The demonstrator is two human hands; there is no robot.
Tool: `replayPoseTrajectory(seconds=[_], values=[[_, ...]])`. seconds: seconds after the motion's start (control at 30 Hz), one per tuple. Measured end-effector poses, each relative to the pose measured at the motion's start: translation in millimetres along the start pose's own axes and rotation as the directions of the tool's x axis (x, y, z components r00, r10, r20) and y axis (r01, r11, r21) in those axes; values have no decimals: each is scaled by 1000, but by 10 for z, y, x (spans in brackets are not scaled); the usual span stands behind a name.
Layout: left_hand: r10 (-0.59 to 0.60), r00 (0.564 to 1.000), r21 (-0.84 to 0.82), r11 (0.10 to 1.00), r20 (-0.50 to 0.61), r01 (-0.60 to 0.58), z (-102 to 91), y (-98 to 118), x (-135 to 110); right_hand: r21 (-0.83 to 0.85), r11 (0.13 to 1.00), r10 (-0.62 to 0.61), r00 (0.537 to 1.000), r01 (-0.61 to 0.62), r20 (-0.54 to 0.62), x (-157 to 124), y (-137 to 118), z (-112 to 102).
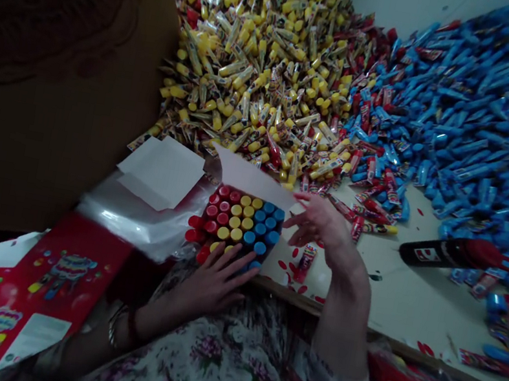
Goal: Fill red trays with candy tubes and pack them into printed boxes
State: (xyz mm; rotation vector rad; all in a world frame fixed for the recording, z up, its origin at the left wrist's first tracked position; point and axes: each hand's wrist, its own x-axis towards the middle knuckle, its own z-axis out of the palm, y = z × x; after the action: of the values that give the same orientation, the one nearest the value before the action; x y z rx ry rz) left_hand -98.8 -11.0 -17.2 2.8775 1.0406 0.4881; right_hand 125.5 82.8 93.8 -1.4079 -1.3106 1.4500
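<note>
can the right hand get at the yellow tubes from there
Probably yes: the right hand hangs right by the lower edge of the pile of yellow tubes, with nothing between them. The raised white box flap stands beside the fingers, not blocking them.

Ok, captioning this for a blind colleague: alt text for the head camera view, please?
A person's left hand rests on red, yellow and blue capped tubes packed upright in an open carton, while the right hand hovers beside its white flap. Behind, large heaps of yellow tubes and blue tubes cover a table.
</note>
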Motion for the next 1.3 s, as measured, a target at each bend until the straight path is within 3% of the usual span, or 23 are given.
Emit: replayPoseTrajectory(seconds=[0.13,0.23,0.37,0.5,0.57,0.67,0.73,0.83,0.93,1.0,1.03,1.07,1.1,1.13,1.17,1.2,1.3], values=[[50,999,10,999,15,-50,3,-59,-79,-96,979,-185,982,181,-40,-302,298,148],[54,998,12,998,19,-55,25,-65,-122,-290,908,-350,928,303,-126,-393,583,248],[46,999,6,999,29,-46,43,-49,-176,-586,695,-615,767,418,-182,-457,942,446],[49,998,4,999,36,-49,15,-55,-180,-713,558,-747,632,425,-208,-500,1114,637],[56,998,-17,998,21,-55,-10,-76,-177,-680,592,-737,632,432,-240,-516,1098,658],[61,998,-42,997,6,-61,-28,-102,-187,-591,693,-654,705,413,-274,-535,1034,616],[54,999,-53,997,5,-54,-16,-95,-201,-596,689,-643,728,413,-238,-537,1051,585],[45,999,-82,996,-3,-45,0,-63,-223,-647,613,-682,718,453,-142,-518,1245,585],[44,997,-146,988,-70,-54,-60,-93,-251,-701,568,-700,700,430,-138,-484,1536,629],[-78,981,-204,978,-180,41,-149,-193,-278,-724,555,-720,673,410,-171,-457,1671,659],[-208,945,-235,961,-253,148,-199,-263,-292,-725,551,-731,658,413,-182,-444,1706,669],[-364,873,-276,919,-323,281,-246,-340,-305,-721,551,-739,646,420,-188,-431,1721,674],[-517,772,-331,850,-369,411,-284,-415,-318,-714,553,-743,642,430,-189,-420,1721,674],[-637,675,-390,767,-371,510,-309,-481,-330,-706,554,-745,642,441,-183,-410,1711,669],[-713,618,-442,696,-331,566,-320,-530,-339,-699,555,-743,647,450,-173,-404,1700,660],[-744,612,-483,653,-268,583,-316,-558,-347,-696,553,-740,653,458,-159,-401,1691,649],[-671,734,-540,660,-109,522,-254,-545,-348,-724,502,-752,652,473,-95,-408,1705,623]])
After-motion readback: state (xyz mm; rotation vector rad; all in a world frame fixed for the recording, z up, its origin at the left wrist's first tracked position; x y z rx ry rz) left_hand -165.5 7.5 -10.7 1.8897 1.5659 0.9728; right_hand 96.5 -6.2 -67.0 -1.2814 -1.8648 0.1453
